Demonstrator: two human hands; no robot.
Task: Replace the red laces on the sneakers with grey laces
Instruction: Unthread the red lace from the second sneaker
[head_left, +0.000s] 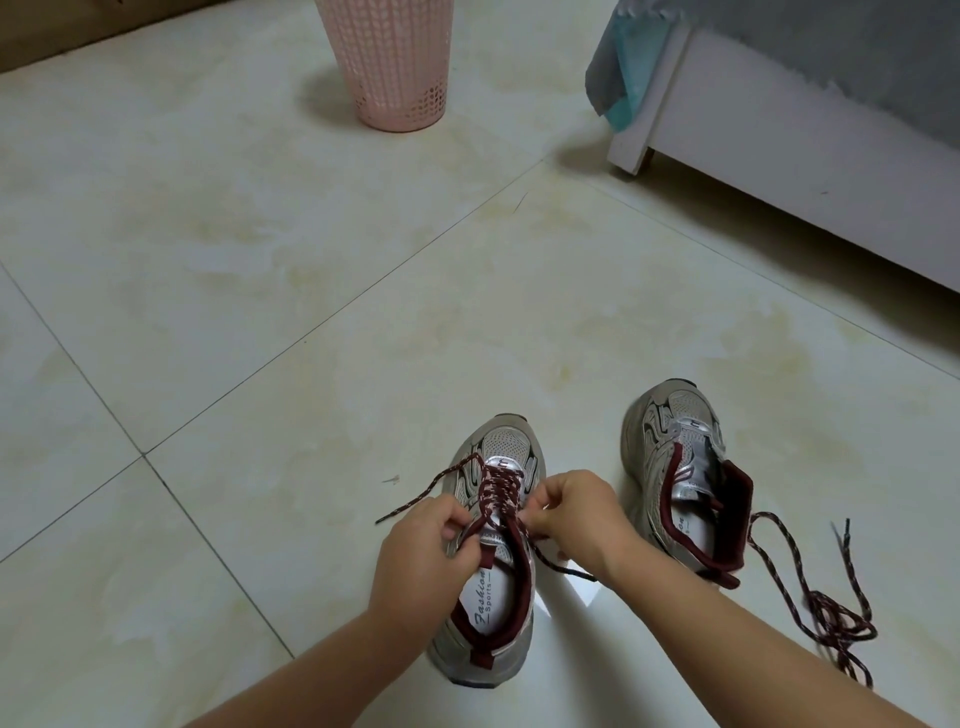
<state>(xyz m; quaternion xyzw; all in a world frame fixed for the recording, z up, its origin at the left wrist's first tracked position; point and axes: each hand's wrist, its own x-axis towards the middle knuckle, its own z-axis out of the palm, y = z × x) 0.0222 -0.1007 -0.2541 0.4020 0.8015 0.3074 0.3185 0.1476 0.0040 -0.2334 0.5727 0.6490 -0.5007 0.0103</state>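
Two grey sneakers with dark red trim stand on the tiled floor. The left sneaker (496, 623) still carries its red speckled lace (496, 488) through the eyelets, with one loose end trailing to the left. My left hand (421, 540) pinches the lace at the left side of the tongue. My right hand (576, 512) pinches the lace at the right side. The right sneaker (675, 457) has bare eyelets. A removed red lace (826, 603) lies in a loose heap to its right. No grey laces are in view.
A pink perforated basket (397, 67) stands at the back. A white bed frame (810, 171) with grey bedding fills the back right. Pale floor tiles (260, 312) stretch between them and the shoes.
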